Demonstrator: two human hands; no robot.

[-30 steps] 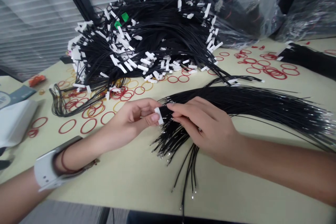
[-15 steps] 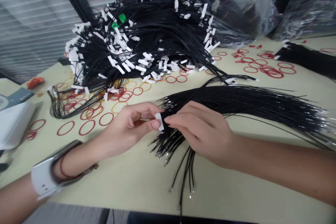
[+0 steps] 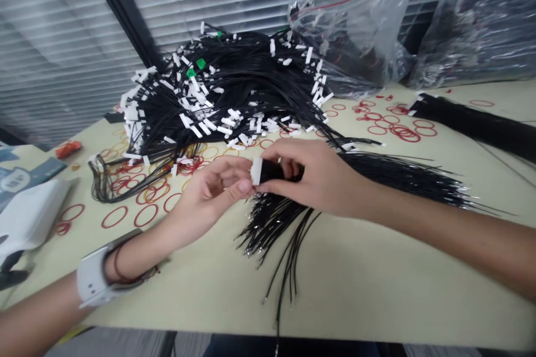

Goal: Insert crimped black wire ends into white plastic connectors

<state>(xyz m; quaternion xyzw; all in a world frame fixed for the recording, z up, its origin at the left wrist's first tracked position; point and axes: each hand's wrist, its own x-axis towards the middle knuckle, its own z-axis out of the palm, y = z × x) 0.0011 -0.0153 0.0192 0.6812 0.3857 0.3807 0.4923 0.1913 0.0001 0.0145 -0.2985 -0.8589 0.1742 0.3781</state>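
A white connector (image 3: pixel 257 171) with black wires running from its right side is between my two hands. My left hand (image 3: pixel 209 195) pinches its left edge between thumb and fingers. With thumb and fingers closed round the black wires just behind the connector, my right hand (image 3: pixel 318 175) holds them from the right. Beneath and beyond my right hand lies a loose bundle of black wires (image 3: pixel 406 181) with bare metal tips. Several of its wires fan out toward the table's front edge. The wires inside my right hand are partly hidden by its fingers.
Behind my hands is a large heap of black cables (image 3: pixel 247 72) with white connectors. Red rubber bands (image 3: pixel 146 215) and yellow ones lie around it. Clear plastic bags (image 3: pixel 352 22) stand at the back right, near another black bundle (image 3: pixel 473 122). A white box (image 3: pixel 33 215) is at the left.
My right hand has shifted from pointing fingertips at the connector to a wider grip round the wires behind it. The connector now stands more upright. The camera view has tilted up.
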